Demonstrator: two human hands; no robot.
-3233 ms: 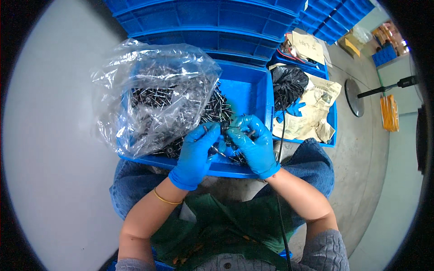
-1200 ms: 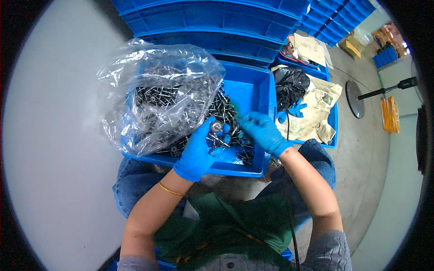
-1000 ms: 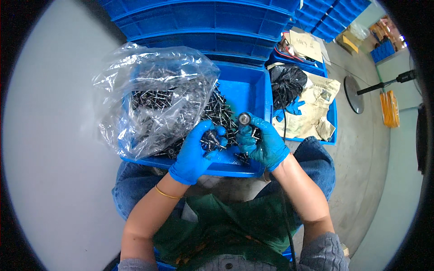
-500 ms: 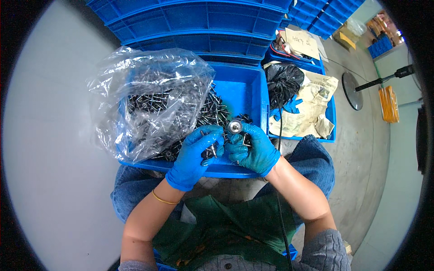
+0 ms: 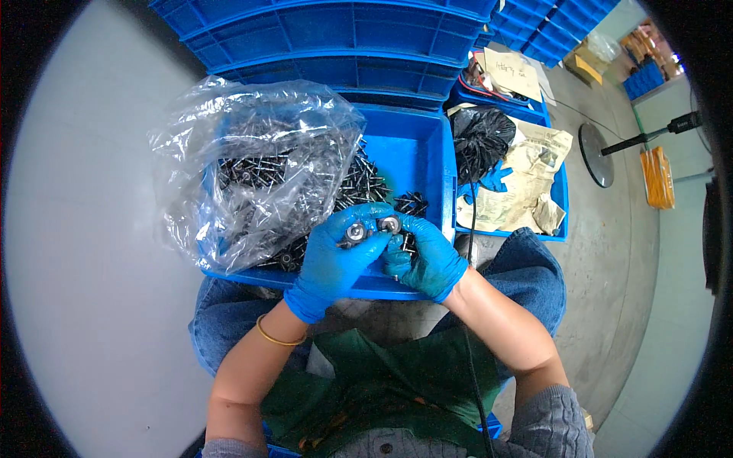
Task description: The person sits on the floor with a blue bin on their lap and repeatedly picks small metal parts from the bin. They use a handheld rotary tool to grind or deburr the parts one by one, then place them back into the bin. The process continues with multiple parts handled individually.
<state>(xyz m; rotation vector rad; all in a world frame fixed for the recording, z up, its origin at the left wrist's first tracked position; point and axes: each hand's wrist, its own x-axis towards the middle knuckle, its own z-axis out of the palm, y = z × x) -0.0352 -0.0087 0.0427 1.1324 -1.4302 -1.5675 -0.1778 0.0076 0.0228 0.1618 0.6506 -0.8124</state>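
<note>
Both of my hands wear blue gloves and meet over the front of a blue plastic bin. My left hand is closed around a small dark metal part with a round silver end. Between the fingertips of both hands is a second part with a round silver face. My right hand is closed, with several dark pin-like parts in its curled fingers. A heap of similar dark metal pins fills the bin's left side, and a smaller cluster lies beyond my right hand.
A crumpled clear plastic bag covers much of the heap. Stacked blue crates stand behind the bin. To the right, another bin holds brown paper and a black plastic bag. A black cable hangs past my right forearm.
My left hand has moved right and turned, so its fingertips meet the right hand's at the round part. A silver round end now shows in my left hand.
</note>
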